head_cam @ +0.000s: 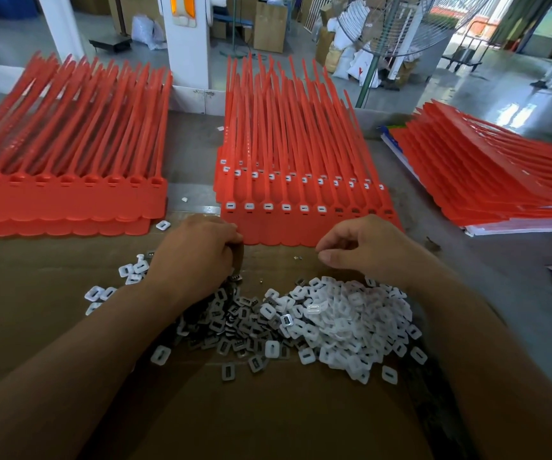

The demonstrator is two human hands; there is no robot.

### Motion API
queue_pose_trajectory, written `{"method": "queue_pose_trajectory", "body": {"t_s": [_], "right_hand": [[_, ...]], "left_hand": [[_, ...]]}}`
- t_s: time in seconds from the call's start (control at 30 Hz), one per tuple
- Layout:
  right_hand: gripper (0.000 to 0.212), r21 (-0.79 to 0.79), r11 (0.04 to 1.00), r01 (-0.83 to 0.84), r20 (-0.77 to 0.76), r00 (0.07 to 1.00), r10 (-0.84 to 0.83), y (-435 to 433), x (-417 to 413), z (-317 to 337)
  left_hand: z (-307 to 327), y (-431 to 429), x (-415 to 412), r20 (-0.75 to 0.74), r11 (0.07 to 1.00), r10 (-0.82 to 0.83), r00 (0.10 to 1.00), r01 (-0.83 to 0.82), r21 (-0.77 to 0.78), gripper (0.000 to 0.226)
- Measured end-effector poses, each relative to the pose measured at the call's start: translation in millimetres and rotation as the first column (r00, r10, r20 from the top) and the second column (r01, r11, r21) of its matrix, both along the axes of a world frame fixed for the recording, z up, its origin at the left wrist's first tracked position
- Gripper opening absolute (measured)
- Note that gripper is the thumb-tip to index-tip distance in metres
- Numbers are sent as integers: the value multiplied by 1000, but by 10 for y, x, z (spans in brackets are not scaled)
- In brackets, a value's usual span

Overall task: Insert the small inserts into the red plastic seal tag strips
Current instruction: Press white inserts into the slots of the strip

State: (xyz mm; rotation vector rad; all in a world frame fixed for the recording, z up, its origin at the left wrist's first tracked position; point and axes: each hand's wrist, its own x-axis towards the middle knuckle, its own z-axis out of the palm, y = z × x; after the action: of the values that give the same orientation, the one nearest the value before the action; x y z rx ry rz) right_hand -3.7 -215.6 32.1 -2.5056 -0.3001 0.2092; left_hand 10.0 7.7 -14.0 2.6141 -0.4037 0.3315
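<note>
A pile of small inserts lies on the cardboard in front of me, white ones [344, 323] to the right and dark grey ones [231, 327] to the left. Beyond it is the middle stack of red seal tag strips [301, 227]. Several sockets on the left of its top sheet hold white inserts [268, 206]; the sockets at the right [355, 211] are bare. My left hand [198, 257] is at the pile's far left edge, fingers curled down on a few dark inserts [236, 277]. My right hand [367, 250] hovers above the white pile, fingers loosely curled, with nothing visible in them.
A second stack of red strips [65, 200] without inserts lies at the left, a third [500, 180] on papers at the right. Loose inserts [161, 225] are scattered over the brown cardboard [35, 293]. Behind the table are a fan [400, 31], boxes and a white pillar.
</note>
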Motion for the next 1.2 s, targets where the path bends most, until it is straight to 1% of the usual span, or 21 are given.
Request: {"method": "queue_pose_trajectory", "body": {"t_s": [0.13, 0.37, 0.5, 0.63, 0.77, 0.83, 0.93, 1.03, 1.2], "right_hand": [[10, 24, 1000, 12, -7, 1000, -12, -67, -48, -37], [14, -1, 1000, 21, -76, 997, -21, -58, -123, -121], [18, -33, 998, 47, -39, 998, -49, -32, -126, -162], [19, -43, 999, 31, -9, 999, -32, -20, -122, -164], [22, 46, 998, 33, -10, 999, -32, -44, -139, -114], [18, 73, 997, 27, 0, 1000, -27, -106, -148, -63], [13, 35, 999, -12, -68, 998, 14, -202, -156, -5], [15, 1, 1000, -32, -135, 990, 31, -228, -151, -9], [15, -13, 999, -40, -140, 989, 38, -202, -143, -29]], "left_hand": [[1, -5, 0, 1, 1000, -4, 1000, 4, 3, 37], [-10, -4, -4, -6, 1000, -3, 1000, 3, 12, 38], [-11, -6, -4, -6, 1000, -9, 1000, 9, 26, 38], [-14, -7, -9, 5, 1000, 1, 1000, -1, 30, 38], [-12, -17, -7, 9, 1000, 3, 1000, -3, 23, 37], [-10, -17, -3, 13, 1000, 0, 1000, -1, 23, 37], [-12, -12, -2, 8, 1000, -1, 1000, 1, 23, 38], [-17, -8, 3, 7, 1000, -7, 1000, 7, 27, 38], [-13, -12, 7, 7, 1000, -14, 1000, 13, 28, 38]]}}
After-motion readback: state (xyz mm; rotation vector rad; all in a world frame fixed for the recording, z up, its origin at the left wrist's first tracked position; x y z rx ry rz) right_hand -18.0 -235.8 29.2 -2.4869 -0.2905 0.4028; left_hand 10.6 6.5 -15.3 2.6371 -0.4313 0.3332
